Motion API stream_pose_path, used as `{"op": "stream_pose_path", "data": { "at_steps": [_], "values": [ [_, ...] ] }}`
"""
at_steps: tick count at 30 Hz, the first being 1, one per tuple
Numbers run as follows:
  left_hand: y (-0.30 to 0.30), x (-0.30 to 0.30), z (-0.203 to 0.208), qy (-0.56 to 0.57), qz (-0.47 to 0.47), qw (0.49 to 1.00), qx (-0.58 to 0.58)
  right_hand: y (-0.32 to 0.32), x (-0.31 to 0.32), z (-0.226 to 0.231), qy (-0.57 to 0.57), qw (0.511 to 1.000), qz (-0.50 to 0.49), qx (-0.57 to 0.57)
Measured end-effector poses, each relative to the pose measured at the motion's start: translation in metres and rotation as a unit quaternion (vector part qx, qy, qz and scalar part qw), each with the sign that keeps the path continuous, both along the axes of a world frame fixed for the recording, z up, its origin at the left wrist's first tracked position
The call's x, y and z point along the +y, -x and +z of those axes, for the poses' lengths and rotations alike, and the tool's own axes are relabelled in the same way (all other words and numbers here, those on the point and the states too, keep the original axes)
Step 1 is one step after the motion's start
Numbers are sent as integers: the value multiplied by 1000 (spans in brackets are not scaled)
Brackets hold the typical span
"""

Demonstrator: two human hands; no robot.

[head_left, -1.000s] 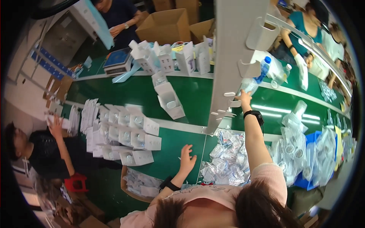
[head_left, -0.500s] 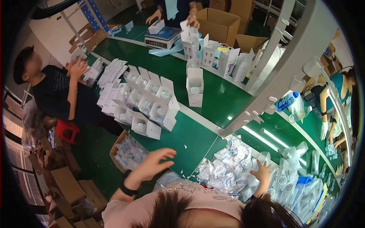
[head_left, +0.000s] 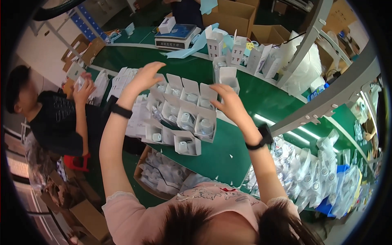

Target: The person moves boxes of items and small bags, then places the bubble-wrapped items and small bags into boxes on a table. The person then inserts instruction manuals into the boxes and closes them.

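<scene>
Several open white boxes (head_left: pixel 192 148) stand close together on the green table, flaps up. Inside them sit pale devices in clear bags, such as one bagged device (head_left: pixel 207 128) in a right-hand box. My left hand (head_left: pixel 145 77) hovers at the group's far left corner, thumb and fingers apart, holding nothing. At the far right corner my right hand (head_left: pixel 228 101) is spread open beside the raised flaps; whether it touches one I cannot tell. Just beyond the right hand stands another open white box (head_left: pixel 228 78).
A carton (head_left: pixel 140 168) of bagged parts lies below the table's near left edge. Silver packets (head_left: pixel 286 157) and clear bags (head_left: pixel 312 175) are heaped at right. A grey metal frame (head_left: pixel 318 109) crosses the right side. A co-worker (head_left: pixel 57 122) stands left; a scale (head_left: pixel 173 42) sits far back.
Both hands have moved forward from the near table edge to either side of the box group. The co-worker at left now holds something small. The person across has pulled their hands back.
</scene>
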State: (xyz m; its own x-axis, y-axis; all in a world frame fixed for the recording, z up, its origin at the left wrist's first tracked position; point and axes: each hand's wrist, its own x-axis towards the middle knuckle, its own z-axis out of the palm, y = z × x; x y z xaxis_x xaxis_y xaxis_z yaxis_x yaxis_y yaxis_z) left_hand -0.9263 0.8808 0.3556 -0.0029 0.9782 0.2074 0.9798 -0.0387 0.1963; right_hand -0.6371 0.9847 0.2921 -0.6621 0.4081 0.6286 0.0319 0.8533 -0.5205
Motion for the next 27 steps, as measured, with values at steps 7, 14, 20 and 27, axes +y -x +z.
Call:
{"op": "stream_pose_path", "data": {
  "at_steps": [7,14,20,27],
  "values": [
    [50,48,-52,134,-109,973,-154,98,38,-46,20,964,-34,-264],
    [71,48,-77,109,-88,958,-250,94,27,-51,-76,978,-31,-191],
    [77,63,-88,76,-128,970,-190,48,10,-12,-70,987,-29,-141],
    [88,69,-83,19,-153,973,-173,-21,33,63,-4,984,-171,-55]
  ]
}}
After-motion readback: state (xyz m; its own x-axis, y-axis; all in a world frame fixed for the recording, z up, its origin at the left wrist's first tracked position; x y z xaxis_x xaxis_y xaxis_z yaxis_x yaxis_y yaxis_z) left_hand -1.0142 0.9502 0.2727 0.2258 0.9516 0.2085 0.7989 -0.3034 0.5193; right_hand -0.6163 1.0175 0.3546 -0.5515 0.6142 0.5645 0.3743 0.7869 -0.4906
